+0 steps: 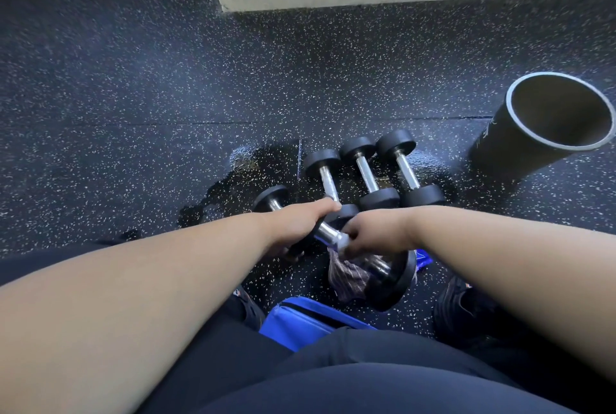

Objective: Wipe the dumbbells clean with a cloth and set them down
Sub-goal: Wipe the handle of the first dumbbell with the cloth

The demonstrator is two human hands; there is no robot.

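1. Now holding the dumbbell [360, 260] above the wet floor [133, 96], near the body: left hand [293, 227] clenched round the far part of its chrome handle, right hand [370, 233] pinching the cloth [346, 277] against the near part of the same handle

2. Probably in the middle of wiping this one; three other dumbbells [363, 173] lying side by side just beyond the hands, a fourth [270, 197] to the left, partly hidden under the left wrist; cannot tell which are already clean

3. To do the step well: keep the left grip firm and steady, slide the cloth along the whole bar, then wrap it around each black head, turning the weight a little at a time

4. Careful with the loose end of the cloth hanging down; better to gather it in the palm

5. For setting down, lower gently beside the row, parallel to it, away from the black cylinder [546, 123] at the right, so nothing rolls
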